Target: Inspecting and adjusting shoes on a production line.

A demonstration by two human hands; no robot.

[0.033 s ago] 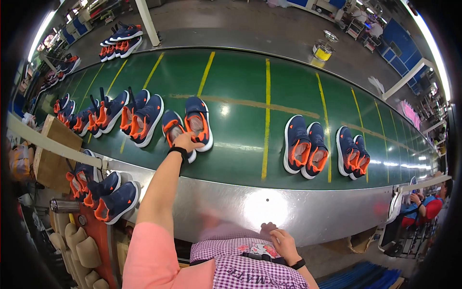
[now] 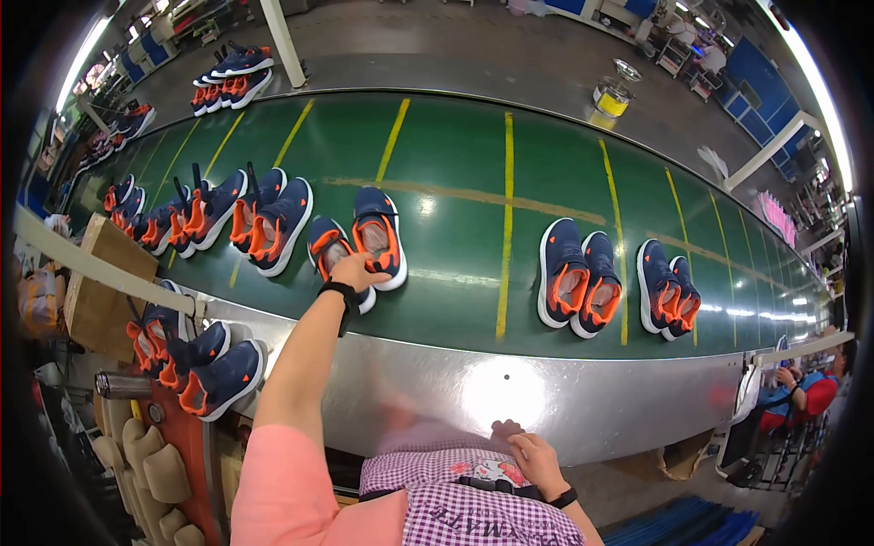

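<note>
My left hand (image 2: pixel 351 272), with a black band on the wrist, reaches out over the green conveyor belt (image 2: pixel 455 227) and grips the collar of a navy and orange shoe (image 2: pixel 330 255). Its partner shoe (image 2: pixel 379 237) lies right beside it. My right hand (image 2: pixel 535 460), also with a black wrist band, stays low at my waist against my purple checked apron (image 2: pixel 455 496), fingers loosely bent and nothing in them.
More navy and orange shoe pairs lie on the belt: several at the left (image 2: pixel 264 214), two pairs at the right (image 2: pixel 576 278) (image 2: pixel 667 291). Shoes (image 2: pixel 205 373) sit on a rack at my lower left beside beige shoe lasts (image 2: pixel 150 464). A seated person (image 2: pixel 806 391) is far right.
</note>
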